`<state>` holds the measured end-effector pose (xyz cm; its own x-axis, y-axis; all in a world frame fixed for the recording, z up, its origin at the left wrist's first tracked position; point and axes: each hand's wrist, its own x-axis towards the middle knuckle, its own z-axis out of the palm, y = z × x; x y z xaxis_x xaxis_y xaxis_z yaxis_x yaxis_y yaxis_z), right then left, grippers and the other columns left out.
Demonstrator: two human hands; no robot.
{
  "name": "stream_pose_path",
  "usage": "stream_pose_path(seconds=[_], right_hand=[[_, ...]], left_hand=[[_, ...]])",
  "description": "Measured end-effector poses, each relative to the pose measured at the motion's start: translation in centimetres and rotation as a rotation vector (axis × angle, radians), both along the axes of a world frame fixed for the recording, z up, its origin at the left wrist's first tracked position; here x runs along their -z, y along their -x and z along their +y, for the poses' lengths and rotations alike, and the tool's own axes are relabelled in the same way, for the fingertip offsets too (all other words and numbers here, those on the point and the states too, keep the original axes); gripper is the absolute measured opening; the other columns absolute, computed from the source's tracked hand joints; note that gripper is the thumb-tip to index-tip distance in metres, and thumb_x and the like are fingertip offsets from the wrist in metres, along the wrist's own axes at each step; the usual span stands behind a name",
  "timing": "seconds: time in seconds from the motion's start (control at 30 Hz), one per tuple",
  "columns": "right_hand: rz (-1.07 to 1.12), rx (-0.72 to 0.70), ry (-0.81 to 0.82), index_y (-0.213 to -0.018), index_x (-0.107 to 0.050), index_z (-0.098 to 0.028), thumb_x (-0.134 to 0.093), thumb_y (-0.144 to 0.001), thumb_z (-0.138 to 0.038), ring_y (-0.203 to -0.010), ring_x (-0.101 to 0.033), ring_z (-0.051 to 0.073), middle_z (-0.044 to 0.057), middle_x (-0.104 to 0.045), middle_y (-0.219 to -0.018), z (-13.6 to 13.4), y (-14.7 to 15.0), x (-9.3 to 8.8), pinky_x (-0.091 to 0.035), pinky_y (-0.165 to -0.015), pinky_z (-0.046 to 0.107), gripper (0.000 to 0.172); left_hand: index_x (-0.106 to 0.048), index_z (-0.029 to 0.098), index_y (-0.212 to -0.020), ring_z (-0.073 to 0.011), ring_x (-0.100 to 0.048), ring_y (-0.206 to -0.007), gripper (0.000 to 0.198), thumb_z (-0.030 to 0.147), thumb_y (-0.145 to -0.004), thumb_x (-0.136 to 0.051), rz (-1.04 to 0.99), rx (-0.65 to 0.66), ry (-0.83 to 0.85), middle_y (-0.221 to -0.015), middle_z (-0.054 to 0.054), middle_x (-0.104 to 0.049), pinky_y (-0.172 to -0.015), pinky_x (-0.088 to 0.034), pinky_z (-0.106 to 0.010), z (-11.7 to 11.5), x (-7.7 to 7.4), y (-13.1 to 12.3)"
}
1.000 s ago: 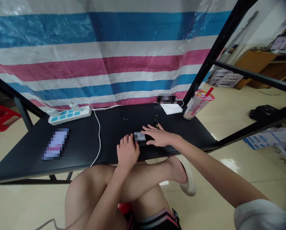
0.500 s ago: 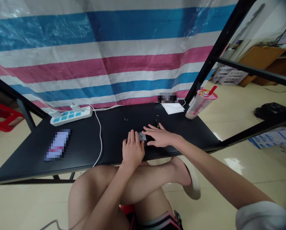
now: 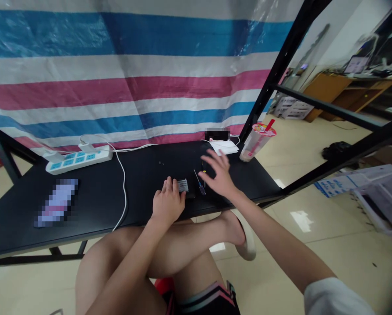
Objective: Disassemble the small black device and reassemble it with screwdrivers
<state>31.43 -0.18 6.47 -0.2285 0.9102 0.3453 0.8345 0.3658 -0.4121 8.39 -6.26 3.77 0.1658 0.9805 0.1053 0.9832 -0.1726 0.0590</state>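
My left hand [image 3: 168,200] is on the left part of a small, flat, dark device with a silvery printed label [image 3: 183,185]. Its fingers lie close together over the device, and the thumb presses near the label. Much of the device is hidden under this hand. To the right, my right hand [image 3: 218,175] hovers with spread fingers and holds nothing. Just left of it, a screwdriver with a blue handle [image 3: 201,188] lies on the black tabletop [image 3: 143,183]. A second screwdriver with a yellow-and-black handle [image 3: 204,171] is partly covered by the right fingers.
A white power strip [image 3: 79,160] with plugs and a cable stands at the left, behind a blurred-out phone [image 3: 58,202]. Tiny pale bits [image 3: 161,163] lie mid-table. White paper [image 3: 224,147] and a drink cup [image 3: 256,142] stand back right. A striped sheet [image 3: 133,92] hangs behind.
My right hand has lifted from beside the labelled device and moved right and up, uncovering the blue-handled screwdriver. My left hand stays on the device. The view has turned rightward.
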Motion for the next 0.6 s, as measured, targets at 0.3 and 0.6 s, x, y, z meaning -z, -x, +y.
stream_pose_path(seconds=[0.3, 0.6], right_hand=[[0.567, 0.869, -0.176, -0.167, 0.006, -0.02, -0.081, -0.07, -0.058, -0.162, -0.021, 0.047, 0.03, -0.015, -0.173, 8.0, -11.4, -0.1, -0.026, -0.121, 0.077, 0.136], [0.644, 0.763, -0.234, -0.16, -0.025, -0.019, -0.077, -0.073, -0.05, -0.128, -0.068, 0.033, 0.02, -0.062, -0.147, 9.2, -14.5, 1.6, -0.05, -0.112, 0.052, 0.106]], left_hand=[[-0.035, 0.022, -0.169, -0.0353, -0.026, -0.163, 0.07, 0.058, -0.108, -0.037, -0.114, -0.002, -0.21, -0.178, -0.009, -0.021, -0.121, -0.039, -0.058, 1.1, 1.5, -0.8], [-0.055, 0.026, -0.157, -0.0345, -0.036, -0.159, 0.059, 0.055, -0.107, -0.045, -0.185, -0.008, -0.176, -0.17, -0.012, -0.042, -0.122, -0.038, -0.058, 1.7, 3.0, -0.8]])
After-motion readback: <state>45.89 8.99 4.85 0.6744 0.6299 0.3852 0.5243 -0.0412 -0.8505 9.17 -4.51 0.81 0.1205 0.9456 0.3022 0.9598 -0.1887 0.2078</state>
